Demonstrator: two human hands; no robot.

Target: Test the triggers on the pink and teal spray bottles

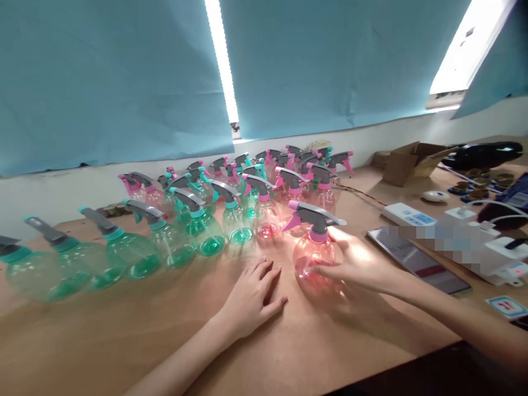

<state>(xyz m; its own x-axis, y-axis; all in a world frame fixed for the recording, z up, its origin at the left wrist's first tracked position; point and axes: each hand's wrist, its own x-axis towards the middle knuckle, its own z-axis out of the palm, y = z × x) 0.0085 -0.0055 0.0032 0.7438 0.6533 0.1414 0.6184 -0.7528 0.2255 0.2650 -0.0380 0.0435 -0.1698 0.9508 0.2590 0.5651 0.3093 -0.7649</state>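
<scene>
My right hand (355,258) is wrapped around the body of a clear pink spray bottle (309,254) with a grey and pink trigger head. The bottle is upright, its nozzle pointing left. Just left of it, my left hand (258,297) lies on the wooden table (173,324) with its fingers apart and nothing in them. Beyond both hands stand several more spray bottles in rows. A pink one (267,217) is closest, beside a green one (237,223). More green bottles (134,250) form a line along the left.
A phone (416,258) lies right of my right hand, near a white power strip (406,214) with plugged-in chargers (507,253). Farther back are an open cardboard box (412,162), a white mouse (436,196) and a black bag (482,155). Blue sheets (330,66) cover the windows.
</scene>
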